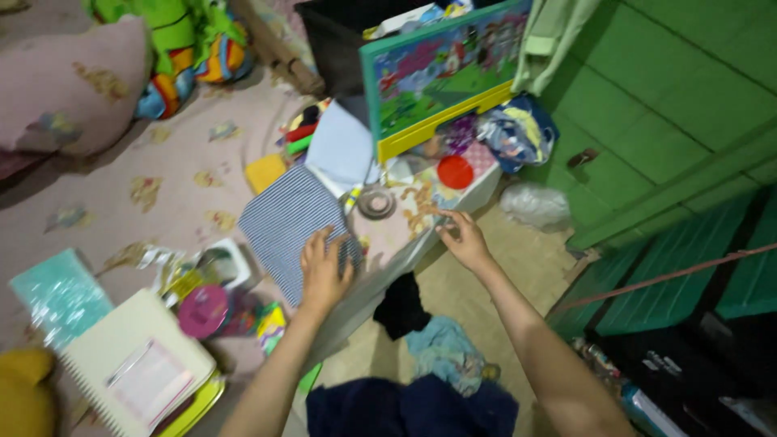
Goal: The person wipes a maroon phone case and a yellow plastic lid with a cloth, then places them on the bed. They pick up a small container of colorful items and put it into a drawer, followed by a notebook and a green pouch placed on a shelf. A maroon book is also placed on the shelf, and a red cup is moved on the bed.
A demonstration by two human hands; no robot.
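The left hand (324, 271) lay flat and open, fingers spread, palm pressed on the near corner of a folded blue-and-white striped cloth (287, 222); it gripped nothing. The right hand (461, 239) was to the right of that cloth, at the edge of the mattress (174, 182), with its fingers loosely curled and the tips drawn together; whether anything was pinched between them could not be told.

The striped cloth rested on the pink, flower-printed mattress. Just beyond the cloth lay a pale blue folded cloth (340, 150), and left of that a small yellow block (265, 171). To the right of the striped cloth sat a small round metal lid (376, 202), and farther right a red round lid (455, 171). Behind these stood a picture board with a yellow lower edge (441, 77), leaning upright. Nearer than the striped cloth, to its left, were a pink round container (204, 311) and a spiral notebook (133, 364).

Below the mattress edge, dark and blue clothes (429, 356) lay on the floor. Green wooden planks (672, 105) formed the wall to the right.
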